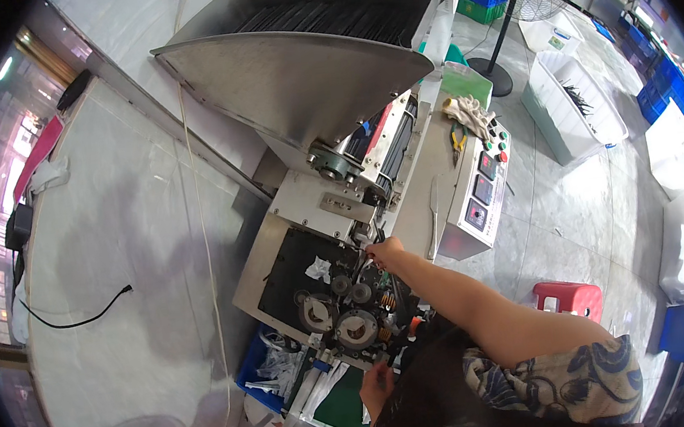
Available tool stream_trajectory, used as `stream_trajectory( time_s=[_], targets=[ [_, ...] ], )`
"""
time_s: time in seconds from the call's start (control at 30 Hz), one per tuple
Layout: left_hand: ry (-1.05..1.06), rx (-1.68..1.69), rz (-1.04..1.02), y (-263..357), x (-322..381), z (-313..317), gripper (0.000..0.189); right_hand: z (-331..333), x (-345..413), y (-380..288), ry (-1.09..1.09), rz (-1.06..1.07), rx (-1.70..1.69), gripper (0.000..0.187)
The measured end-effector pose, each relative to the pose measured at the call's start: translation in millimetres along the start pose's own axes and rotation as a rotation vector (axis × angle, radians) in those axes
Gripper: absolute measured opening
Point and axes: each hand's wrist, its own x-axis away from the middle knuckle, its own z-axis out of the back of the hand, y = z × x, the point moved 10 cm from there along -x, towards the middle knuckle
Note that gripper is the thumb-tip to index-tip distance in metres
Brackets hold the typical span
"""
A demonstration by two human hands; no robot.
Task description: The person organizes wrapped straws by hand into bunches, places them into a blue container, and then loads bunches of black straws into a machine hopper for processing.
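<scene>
My right hand [388, 254] reaches into the head of a metal feeding machine, its fingers bent beside a metal guide at the end of the feed channel. Thin dark and shiny parts lie at the fingertips; whether they are gripped is too small to tell. Nearer my body, my left hand [377, 388] rests by the machine's front edge with curled fingers, its grip unclear. Between the hands sit round metal rollers [357, 328] and small springs [388, 301]. A crumpled piece of clear plastic [319, 269] lies on the black plate [291, 280].
Above stands a steel hopper [298, 82] full of thin black sticks. Yellow-handled pliers [457, 143] and work gloves [470, 116] lie by the control box [478, 203]. A blue bin [252, 370] holds plastic scraps. On the right are a red stool [569, 299] and a white tub [575, 135].
</scene>
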Motion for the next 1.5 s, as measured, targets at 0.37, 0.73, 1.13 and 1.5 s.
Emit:
stream_trajectory(
  time_s=[0.37,0.73,1.13,1.5],
  targets=[
    [0.033,-0.216,-0.196,24.1,-0.9,26.6,0.019,67.9,30.5,-67.1,0.492,0.378,0.221,0.027],
    [0.299,-0.055,-0.478,148.4,-55.9,66.2,0.031,143.4,183.1,-212.4,0.080,0.846,0.101,0.028],
    [-0.696,1.196,0.277,177.3,-93.1,-147.0,0.028,70.2,179.6,-133.8,-0.553,0.389,-0.002,0.036],
    [-0.751,1.204,0.201,168.7,-78.2,-209.8,0.029,103.7,191.1,-136.4,-0.966,0.570,-0.150,0.036]
  ],
)
